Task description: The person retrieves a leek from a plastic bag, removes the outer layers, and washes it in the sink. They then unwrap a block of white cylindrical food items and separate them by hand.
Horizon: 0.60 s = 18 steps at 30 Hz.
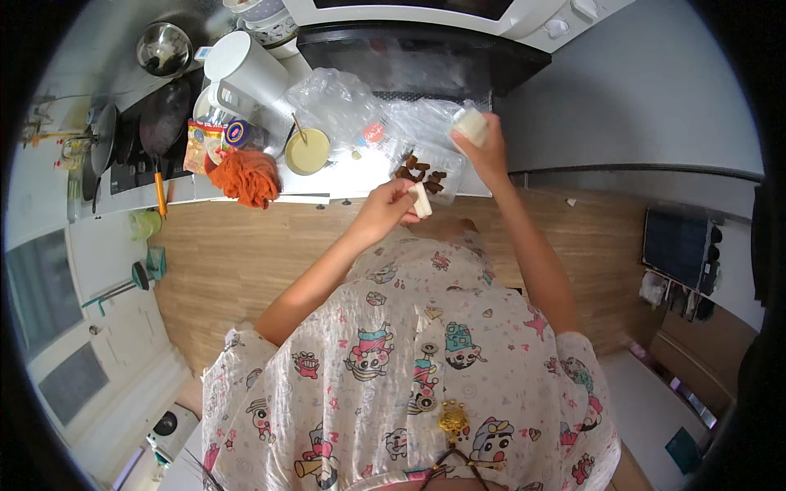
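Note:
My left hand (388,207) pinches a small cream-coloured block-like piece (420,201) at the counter's front edge. What this piece is I cannot tell. Farther right and higher, my right hand (485,144) grips a small whitish container (471,126), tilted toward the left; its contents are not visible. Between and below the hands, a clear plastic tray (453,166) sits on the white counter with several dark brown chunks (416,167) in it. Crumpled clear plastic bags (338,95) lie behind the tray, one bearing a red printed patch.
Left of the bags stands a bowl of pale yellow liquid (307,153) with a utensil in it. An orange cloth (247,178), food packet (202,144) and white pitcher (245,67) are farther left. A wok (164,116) rests on the hob. A black-fronted appliance (417,58) borders the counter behind.

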Each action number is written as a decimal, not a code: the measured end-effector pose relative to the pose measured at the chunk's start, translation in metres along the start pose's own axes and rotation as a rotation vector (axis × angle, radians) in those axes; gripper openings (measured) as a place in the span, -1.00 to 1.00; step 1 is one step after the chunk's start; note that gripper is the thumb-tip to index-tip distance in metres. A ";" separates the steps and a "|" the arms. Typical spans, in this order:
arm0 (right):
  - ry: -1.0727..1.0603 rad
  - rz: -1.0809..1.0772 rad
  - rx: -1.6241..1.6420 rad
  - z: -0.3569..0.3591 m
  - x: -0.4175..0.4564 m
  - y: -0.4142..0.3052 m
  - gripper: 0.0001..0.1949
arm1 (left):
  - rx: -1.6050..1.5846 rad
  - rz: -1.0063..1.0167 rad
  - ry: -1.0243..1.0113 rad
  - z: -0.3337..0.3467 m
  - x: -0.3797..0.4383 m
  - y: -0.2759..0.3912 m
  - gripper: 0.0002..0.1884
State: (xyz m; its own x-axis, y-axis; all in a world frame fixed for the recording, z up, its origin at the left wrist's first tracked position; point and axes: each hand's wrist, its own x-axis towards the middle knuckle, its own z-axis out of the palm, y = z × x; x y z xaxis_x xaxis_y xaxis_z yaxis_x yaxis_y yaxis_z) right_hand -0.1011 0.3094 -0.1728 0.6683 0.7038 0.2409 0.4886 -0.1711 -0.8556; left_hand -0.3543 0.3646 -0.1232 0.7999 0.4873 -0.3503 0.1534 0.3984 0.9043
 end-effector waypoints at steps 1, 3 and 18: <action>-0.034 -0.057 -0.061 0.007 0.015 0.004 -0.41 | 0.085 0.045 0.024 0.000 0.004 0.000 -0.80; -0.114 -0.173 -0.177 0.023 0.040 0.015 -0.35 | 0.254 0.134 0.088 -0.002 0.012 -0.003 -0.82; -0.719 0.125 0.385 -0.003 -0.029 -0.054 -0.86 | 0.675 0.423 0.227 0.012 0.043 0.012 -0.86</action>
State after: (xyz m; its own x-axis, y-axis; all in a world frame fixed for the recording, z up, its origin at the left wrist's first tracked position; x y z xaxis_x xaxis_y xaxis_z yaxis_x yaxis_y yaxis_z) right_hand -0.1456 0.2961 -0.1325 0.1183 0.9872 -0.1066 0.1209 -0.1209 -0.9853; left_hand -0.3110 0.3807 -0.1249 0.7425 0.6654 0.0771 0.2391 -0.3708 0.8974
